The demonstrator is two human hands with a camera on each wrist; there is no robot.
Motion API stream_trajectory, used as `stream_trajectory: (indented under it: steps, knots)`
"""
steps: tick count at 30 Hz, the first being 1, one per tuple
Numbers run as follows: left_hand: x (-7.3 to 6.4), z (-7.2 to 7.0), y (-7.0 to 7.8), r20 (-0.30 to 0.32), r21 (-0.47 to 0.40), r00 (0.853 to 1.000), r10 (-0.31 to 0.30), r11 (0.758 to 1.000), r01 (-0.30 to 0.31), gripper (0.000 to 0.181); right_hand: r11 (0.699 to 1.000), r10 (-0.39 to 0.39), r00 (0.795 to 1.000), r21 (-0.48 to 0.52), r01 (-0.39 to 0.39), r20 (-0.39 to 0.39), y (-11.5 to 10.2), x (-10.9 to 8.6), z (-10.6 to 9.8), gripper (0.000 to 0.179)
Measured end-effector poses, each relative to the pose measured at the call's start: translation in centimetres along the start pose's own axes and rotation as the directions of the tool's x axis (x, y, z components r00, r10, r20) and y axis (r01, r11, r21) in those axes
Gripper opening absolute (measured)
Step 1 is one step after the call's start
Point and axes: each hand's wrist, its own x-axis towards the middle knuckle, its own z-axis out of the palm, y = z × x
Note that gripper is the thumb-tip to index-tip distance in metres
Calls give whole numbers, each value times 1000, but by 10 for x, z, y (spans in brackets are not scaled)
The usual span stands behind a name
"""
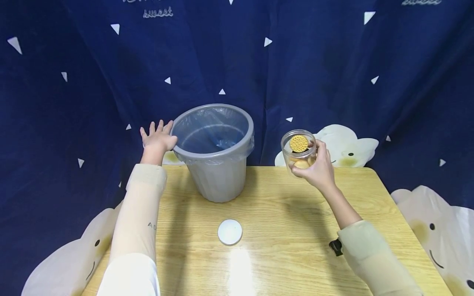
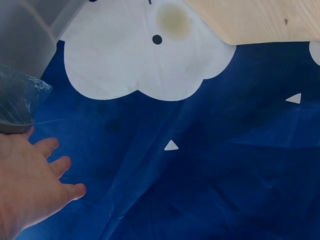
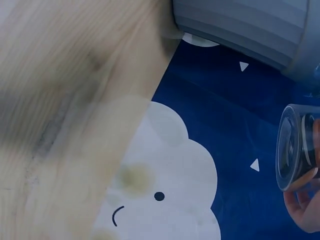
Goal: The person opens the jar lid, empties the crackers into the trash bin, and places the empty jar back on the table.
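A grey trash bin [image 1: 219,179] with a clear plastic liner stands at the far side of the table. My left hand [image 1: 158,139] is at the bin's left rim, its fingers straight and spread; the left wrist view shows this hand [image 2: 35,182] right by the rim and liner. With thumb and fingers curled round it, my right hand [image 1: 321,167] grips a clear plastic jar [image 1: 287,156], raised to the right of the bin. The jar has no lid on and holds a round yellow biscuit-like piece [image 1: 298,143] and other pieces. In the right wrist view the jar [image 3: 289,150] appears tilted at the right edge.
A round white lid [image 1: 230,232] lies on the wooden table [image 1: 274,213] in front of the bin. Near the right sleeve is a small black object [image 1: 336,247]. Behind the table hangs a dark blue curtain [image 1: 314,74] with white triangles and clouds.
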Motion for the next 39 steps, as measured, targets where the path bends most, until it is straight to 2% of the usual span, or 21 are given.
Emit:
stream_trajectory:
  steps: [14, 23, 28, 39]
  knots:
    - [-1, 1, -1, 4, 0, 1000, 3, 1000, -3, 66, 992, 0, 998, -127, 7, 58, -16, 23, 1, 91]
    - [1, 1, -2, 1, -3, 1000, -5, 1000, 5, 67, 979, -109, 993, -170, 115, 47, -27, 43, 5, 89]
    - [1, 2, -1, 8, -1, 1000, -5, 1000, 5, 67, 966, -144, 988, -207, 153, 57, -33, 52, 7, 89]
    - [1, 1, -2, 3, -1, 1000, -5, 1000, 5, 67, 946, -161, 982, -270, 181, 93, -54, 71, 14, 88]
